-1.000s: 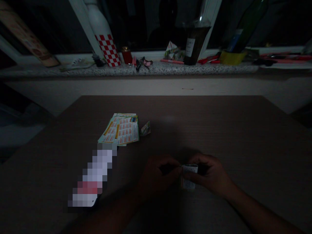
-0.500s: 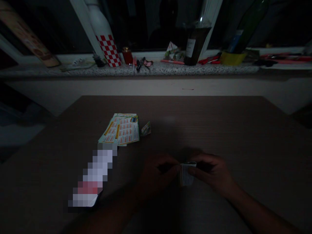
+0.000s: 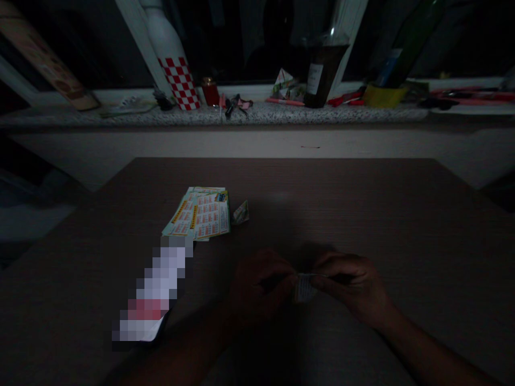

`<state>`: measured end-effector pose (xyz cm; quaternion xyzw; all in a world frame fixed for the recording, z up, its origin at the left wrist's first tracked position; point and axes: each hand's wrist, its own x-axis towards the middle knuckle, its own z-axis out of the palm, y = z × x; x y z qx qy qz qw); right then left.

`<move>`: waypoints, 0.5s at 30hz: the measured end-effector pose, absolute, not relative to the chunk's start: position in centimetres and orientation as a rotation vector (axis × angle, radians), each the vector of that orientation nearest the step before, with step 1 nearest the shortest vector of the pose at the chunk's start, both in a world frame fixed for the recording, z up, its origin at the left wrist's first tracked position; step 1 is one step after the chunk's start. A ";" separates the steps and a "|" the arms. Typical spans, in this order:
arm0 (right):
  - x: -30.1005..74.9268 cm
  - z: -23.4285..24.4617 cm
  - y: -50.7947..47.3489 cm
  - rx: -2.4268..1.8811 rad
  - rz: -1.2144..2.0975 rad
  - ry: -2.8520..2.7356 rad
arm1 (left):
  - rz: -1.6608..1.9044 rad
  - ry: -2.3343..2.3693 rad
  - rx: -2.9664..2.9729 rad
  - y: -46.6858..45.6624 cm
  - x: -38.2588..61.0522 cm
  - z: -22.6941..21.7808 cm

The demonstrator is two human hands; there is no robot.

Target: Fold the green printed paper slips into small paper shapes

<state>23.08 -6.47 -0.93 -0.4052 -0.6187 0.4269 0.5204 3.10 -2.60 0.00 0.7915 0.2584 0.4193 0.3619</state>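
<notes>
A small folded piece of printed paper [image 3: 305,289] is held above the table between both hands. My left hand [image 3: 261,284] pinches its left side between thumb and fingers. At the opposite side, my right hand [image 3: 352,281] grips the paper's upper right corner, thumb toward me. Farther off to the left lies a fanned stack of printed paper slips [image 3: 209,217] with rows of orange and white print. Beside that stack rests a small folded paper piece [image 3: 241,213] with a pointed tip. Dim light hides the finer folds.
A bright, blurred-out phone-like device [image 3: 161,284] lies left of my left forearm on the brown table [image 3: 362,203]. Along the granite windowsill [image 3: 265,115] stand a red-checked white bottle [image 3: 177,75], a dark labelled bottle [image 3: 317,75], a small red jar [image 3: 210,92] and a yellow holder [image 3: 384,96].
The paper's top opening has flattened to a thin edge between my fingers, and the paper tilts a little. My right hand has shifted slightly. Other things stay where they were.
</notes>
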 end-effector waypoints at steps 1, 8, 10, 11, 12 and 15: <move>23.1 -0.9 -6.5 -0.963 1.026 -1.480 | 1.082 0.663 2.043 -2.6 3.1 0.0; 23.7 -1.2 -6.6 -0.942 0.987 -1.485 | 1.023 0.724 2.018 -2.8 2.9 0.4; 23.7 -1.2 -6.6 -0.939 0.973 -1.497 | 1.014 0.729 1.995 -2.9 2.9 0.4; 23.7 -1.2 -6.6 -0.939 0.965 -1.500 | 1.016 0.729 1.981 -2.9 2.9 0.4; 23.7 -1.1 -6.6 -0.938 0.956 -1.502 | 1.026 0.725 1.967 -2.9 3.0 0.3; 23.6 -0.9 -6.7 -0.938 0.938 -1.508 | 1.061 0.717 1.929 -2.9 3.1 0.3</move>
